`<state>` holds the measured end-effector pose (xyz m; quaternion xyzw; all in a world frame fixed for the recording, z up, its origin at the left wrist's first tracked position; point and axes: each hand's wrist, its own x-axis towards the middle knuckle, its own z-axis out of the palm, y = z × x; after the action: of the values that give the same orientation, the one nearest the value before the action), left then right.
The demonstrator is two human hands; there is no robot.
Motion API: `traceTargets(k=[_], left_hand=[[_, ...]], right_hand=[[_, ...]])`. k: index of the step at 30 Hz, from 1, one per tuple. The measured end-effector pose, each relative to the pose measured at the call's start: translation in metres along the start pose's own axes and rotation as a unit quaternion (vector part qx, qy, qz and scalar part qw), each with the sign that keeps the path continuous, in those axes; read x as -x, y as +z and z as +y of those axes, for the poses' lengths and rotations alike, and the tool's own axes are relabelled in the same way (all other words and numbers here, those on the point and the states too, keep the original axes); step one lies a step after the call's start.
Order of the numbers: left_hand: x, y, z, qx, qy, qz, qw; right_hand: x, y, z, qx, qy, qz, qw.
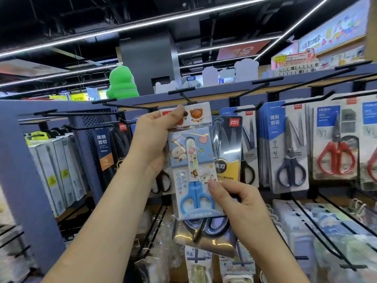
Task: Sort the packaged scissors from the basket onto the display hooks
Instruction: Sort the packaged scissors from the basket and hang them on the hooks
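Scissors pack upright, blades up, handles down.

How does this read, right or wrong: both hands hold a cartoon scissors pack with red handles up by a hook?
Wrong in one respect, the colour. The head view shows that the scissors pack has blue handles, not red. The rest stands: the left hand pinches its top by the hook, and the right hand holds its lower edge.
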<state>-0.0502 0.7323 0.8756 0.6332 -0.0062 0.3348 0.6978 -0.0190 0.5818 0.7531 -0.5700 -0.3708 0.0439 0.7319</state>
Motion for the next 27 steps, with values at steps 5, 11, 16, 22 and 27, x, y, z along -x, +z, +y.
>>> traceTargets(k=[5, 11, 16, 22, 27], left_hand=[[-0.003, 0.002, -0.014, -0.065, 0.075, 0.051, 0.994], [0.024, -0.011, -0.047, -0.153, 0.219, -0.02, 0.963], [0.001, -0.012, -0.053, -0.163, 0.164, 0.005, 0.973], [-0.032, -0.015, -0.06, -0.175, 0.121, 0.02, 0.977], [-0.06, -0.011, -0.077, -0.374, 0.168, 0.054, 0.91]], right_hand=[[-0.003, 0.0, 0.006, 0.016, 0.012, 0.009, 1.0], [-0.011, -0.006, 0.017, 0.055, 0.0, 0.019, 0.998], [-0.009, -0.019, 0.019, 0.135, -0.016, 0.011, 0.991], [-0.001, -0.043, 0.01, 0.2, -0.049, 0.041, 0.978], [0.009, -0.056, 0.01, 0.162, -0.042, 0.043, 0.985]])
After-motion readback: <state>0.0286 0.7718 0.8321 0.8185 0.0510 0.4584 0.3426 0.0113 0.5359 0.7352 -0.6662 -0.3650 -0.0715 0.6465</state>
